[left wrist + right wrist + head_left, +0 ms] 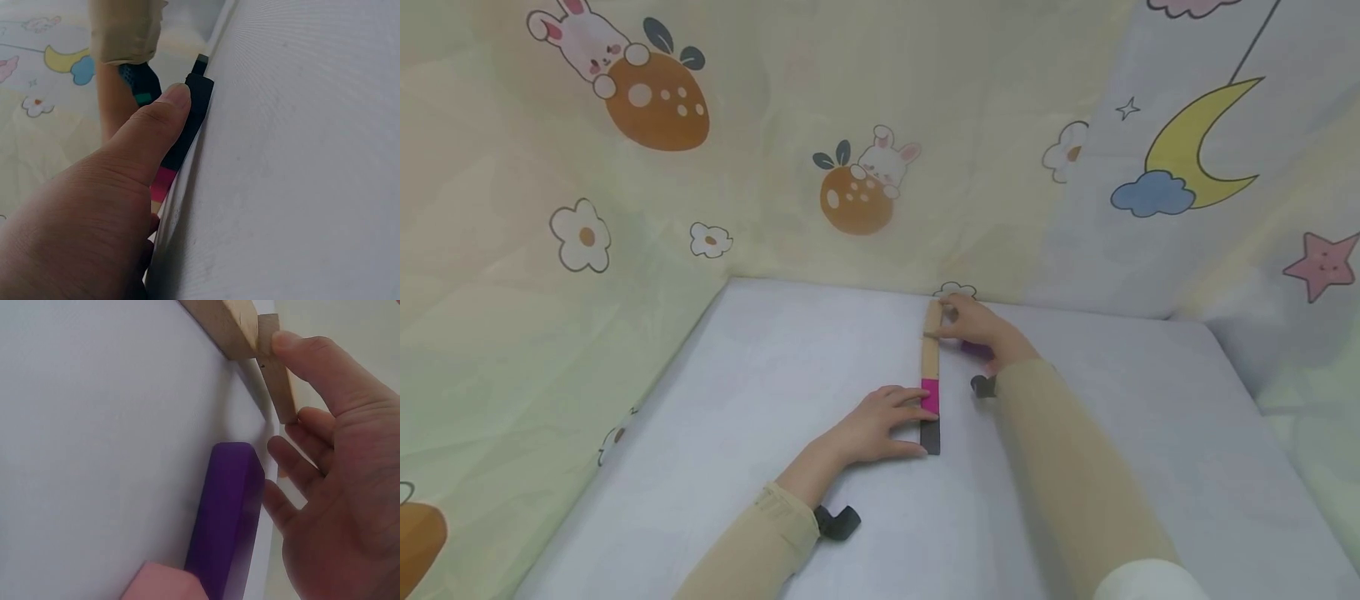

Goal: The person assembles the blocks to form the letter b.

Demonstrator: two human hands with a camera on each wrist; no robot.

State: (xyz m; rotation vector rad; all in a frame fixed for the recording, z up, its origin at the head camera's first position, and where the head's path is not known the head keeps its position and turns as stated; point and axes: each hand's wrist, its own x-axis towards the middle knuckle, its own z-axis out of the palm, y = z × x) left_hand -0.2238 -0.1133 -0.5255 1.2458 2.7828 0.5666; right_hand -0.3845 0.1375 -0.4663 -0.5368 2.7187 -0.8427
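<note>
A straight row of narrow blocks runs away from me across the white surface. Nearest is a black block [930,437], then a magenta block [929,404] and a plain wooden block [930,357]. My left hand [880,425] rests against the row from the left, fingers spread and fairly straight across the magenta part. Its thumb lies along the black block [195,115] in the left wrist view. At the far end, my right hand [985,327] pinches another wooden block [275,369] between thumb and fingertip. That block stands slightly angled at the end of the neighbouring wooden block [228,328].
Right of the row, partly under my right hand, lie a purple block [228,512] and a pink block [164,584]. A patterned cloth [985,208] rises behind the white surface [805,350]. Black wrist mounts [837,523] stick out by my sleeves.
</note>
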